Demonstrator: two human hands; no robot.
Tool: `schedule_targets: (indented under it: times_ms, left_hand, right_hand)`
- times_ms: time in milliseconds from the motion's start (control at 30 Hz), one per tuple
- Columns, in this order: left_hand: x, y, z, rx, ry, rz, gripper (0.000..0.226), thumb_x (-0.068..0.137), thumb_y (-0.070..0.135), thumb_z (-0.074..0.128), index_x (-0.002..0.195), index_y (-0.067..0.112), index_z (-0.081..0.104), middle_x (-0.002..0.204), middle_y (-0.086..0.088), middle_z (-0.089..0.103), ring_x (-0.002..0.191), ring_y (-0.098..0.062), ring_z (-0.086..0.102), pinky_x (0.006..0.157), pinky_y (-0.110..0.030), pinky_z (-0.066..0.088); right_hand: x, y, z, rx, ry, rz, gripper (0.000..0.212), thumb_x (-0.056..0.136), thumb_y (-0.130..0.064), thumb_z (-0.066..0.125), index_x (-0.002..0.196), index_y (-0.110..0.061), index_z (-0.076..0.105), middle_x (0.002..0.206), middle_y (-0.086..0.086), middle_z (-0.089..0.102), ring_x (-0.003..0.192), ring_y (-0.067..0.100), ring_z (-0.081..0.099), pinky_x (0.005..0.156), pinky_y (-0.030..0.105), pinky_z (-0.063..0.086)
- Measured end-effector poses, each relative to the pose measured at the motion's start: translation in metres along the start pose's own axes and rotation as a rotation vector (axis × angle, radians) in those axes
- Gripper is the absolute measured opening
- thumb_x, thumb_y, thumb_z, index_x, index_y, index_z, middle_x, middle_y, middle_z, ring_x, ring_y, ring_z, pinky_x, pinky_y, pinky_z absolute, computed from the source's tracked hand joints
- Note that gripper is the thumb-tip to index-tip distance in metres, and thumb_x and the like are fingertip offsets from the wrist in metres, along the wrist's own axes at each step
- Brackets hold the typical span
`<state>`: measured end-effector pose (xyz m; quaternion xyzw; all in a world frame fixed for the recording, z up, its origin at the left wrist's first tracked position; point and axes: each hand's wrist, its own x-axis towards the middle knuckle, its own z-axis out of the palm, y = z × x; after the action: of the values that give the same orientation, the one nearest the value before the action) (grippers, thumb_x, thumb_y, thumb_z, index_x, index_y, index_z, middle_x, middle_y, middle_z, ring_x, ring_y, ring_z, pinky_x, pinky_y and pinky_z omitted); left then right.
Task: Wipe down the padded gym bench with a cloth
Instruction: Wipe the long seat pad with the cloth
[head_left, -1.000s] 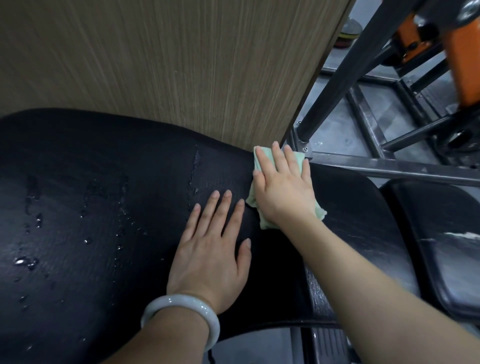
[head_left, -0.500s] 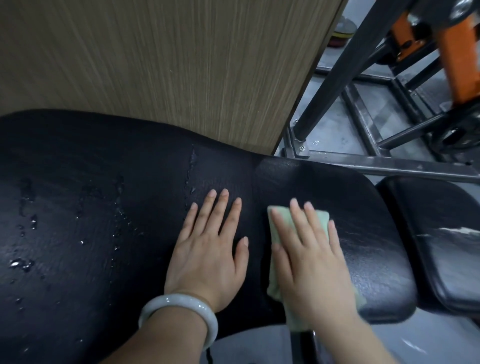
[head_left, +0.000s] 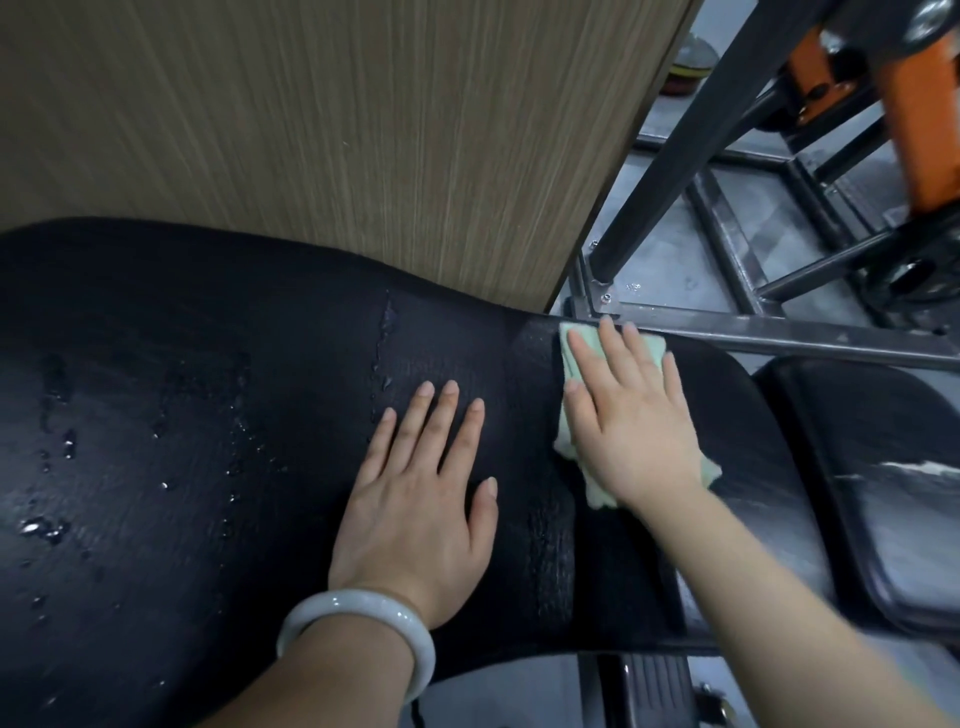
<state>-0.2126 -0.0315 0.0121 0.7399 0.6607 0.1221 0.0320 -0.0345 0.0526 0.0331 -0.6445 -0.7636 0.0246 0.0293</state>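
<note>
I am watching the right hand (head_left: 631, 426), fingers flat on the pale green cloth (head_left: 576, 358), having swept back from the near edge to the far edge of the padded bench (head_left: 208, 415), while the left hand (head_left: 415, 499) is still bracing with fingers spread, holding nothing, droplets remaining at left.

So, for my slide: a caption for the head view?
Right hand presses cloth on wet bench; left hand rests flat.

- Bench pad (head_left: 208, 364): black, leather-like cover with a fine grain, dull sheen, beaded with water drops.
- Cloth (head_left: 582, 358): soft, pale green, matt fabric with a slight nap.
- Panel (head_left: 337, 130): wood-look, straight brown grain, matt.
- Frame (head_left: 779, 338): bare grey metal, scuffed, faintly shiny.
- Bangle (head_left: 363, 629): smooth, glossy, milky white, stone-like.
- Seat pad (head_left: 883, 467): black and glossier, with pale smears.
- Orange part (head_left: 914, 104): painted metal, smooth.
</note>
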Motion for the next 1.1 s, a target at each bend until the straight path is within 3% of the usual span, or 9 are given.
schedule_targets:
  times_ms: [133, 267, 433, 533, 633, 833, 900, 1000, 1100]
  left_hand:
    - [-0.001, -0.001, 0.000, 0.002, -0.004, 0.000, 0.059, 0.092, 0.041, 0.030, 0.143, 0.014, 0.042, 0.151, -0.007, 0.036, 0.143, -0.021, 0.027, 0.112, -0.042, 0.017]
    - [0.000, 0.000, 0.001, 0.005, -0.004, 0.000, 0.059, 0.091, 0.040, 0.030, 0.143, 0.013, 0.042, 0.151, -0.007, 0.037, 0.142, -0.022, 0.029, 0.111, -0.042, 0.017]
    - [0.001, 0.000, 0.000, 0.001, -0.005, 0.001, 0.059, 0.092, 0.040, 0.029, 0.142, 0.013, 0.043, 0.151, -0.007, 0.037, 0.142, -0.022, 0.028, 0.112, -0.042, 0.017]
    - [0.000, 0.000, 0.000, 0.000, -0.006, 0.002, 0.059, 0.092, 0.040, 0.029, 0.143, 0.013, 0.043, 0.150, -0.007, 0.037, 0.142, -0.022, 0.028, 0.111, -0.043, 0.017]
    - [0.000, 0.000, 0.000, -0.005, -0.005, 0.001, 0.059, 0.092, 0.040, 0.029, 0.142, 0.013, 0.043, 0.150, -0.008, 0.037, 0.142, -0.023, 0.028, 0.111, -0.043, 0.018]
    - [0.000, 0.000, 0.000, -0.007, -0.008, 0.003, 0.060, 0.092, 0.040, 0.029, 0.143, 0.012, 0.043, 0.151, -0.008, 0.036, 0.143, -0.022, 0.026, 0.111, -0.044, 0.018]
    - [0.000, 0.000, 0.000, -0.005, -0.004, 0.002, 0.060, 0.092, 0.040, 0.029, 0.143, 0.012, 0.043, 0.151, -0.008, 0.036, 0.143, -0.022, 0.027, 0.111, -0.044, 0.019]
    - [0.001, 0.000, 0.001, -0.004, 0.000, 0.007, 0.060, 0.091, 0.040, 0.030, 0.142, 0.012, 0.044, 0.151, -0.009, 0.037, 0.142, -0.022, 0.028, 0.111, -0.044, 0.019]
    - [0.001, 0.000, 0.002, 0.001, 0.006, 0.009, 0.059, 0.091, 0.040, 0.030, 0.141, 0.012, 0.044, 0.150, -0.008, 0.037, 0.142, -0.022, 0.029, 0.111, -0.043, 0.018]
  right_hand:
    - [-0.086, -0.010, 0.008, 0.003, 0.110, -0.005, 0.053, 0.098, -0.038, 0.024, 0.145, -0.020, 0.041, 0.153, 0.008, 0.033, 0.143, 0.028, 0.025, 0.114, 0.049, 0.017]
    - [-0.129, -0.014, 0.009, 0.021, 0.133, -0.022, 0.055, 0.102, -0.041, 0.012, 0.144, -0.021, 0.040, 0.151, 0.008, 0.037, 0.141, 0.026, 0.028, 0.113, 0.048, 0.018]
    - [-0.070, 0.006, 0.003, 0.021, 0.069, -0.048, 0.054, 0.097, -0.042, 0.022, 0.145, -0.023, 0.040, 0.153, 0.006, 0.034, 0.143, 0.025, 0.024, 0.114, 0.047, 0.015]
    - [-0.011, 0.018, -0.001, 0.033, 0.013, 0.022, 0.059, 0.095, -0.048, 0.013, 0.150, -0.033, 0.026, 0.160, -0.001, 0.017, 0.148, 0.017, 0.007, 0.118, 0.042, 0.001]
    - [0.034, 0.025, -0.004, 0.025, -0.059, 0.056, 0.051, 0.101, -0.042, 0.017, 0.151, -0.037, 0.017, 0.161, -0.005, 0.008, 0.147, 0.013, -0.002, 0.119, 0.040, -0.004]
    - [0.032, 0.017, -0.005, -0.029, -0.085, 0.028, 0.054, 0.100, -0.042, 0.010, 0.153, -0.032, 0.014, 0.161, -0.003, 0.005, 0.148, 0.014, -0.004, 0.118, 0.040, -0.007]
    - [0.006, 0.006, -0.001, -0.047, -0.029, 0.004, 0.062, 0.094, -0.046, 0.005, 0.152, -0.029, 0.018, 0.161, 0.001, 0.010, 0.148, 0.018, 0.002, 0.118, 0.043, -0.002]
    - [-0.048, -0.019, 0.005, -0.033, 0.082, -0.052, 0.057, 0.093, -0.037, 0.025, 0.145, -0.020, 0.040, 0.153, 0.010, 0.034, 0.143, 0.029, 0.027, 0.114, 0.051, 0.019]
    - [-0.099, -0.045, 0.010, 0.042, 0.130, -0.104, 0.054, 0.091, -0.033, 0.034, 0.142, -0.022, 0.046, 0.151, 0.007, 0.038, 0.141, 0.027, 0.030, 0.110, 0.050, 0.021]
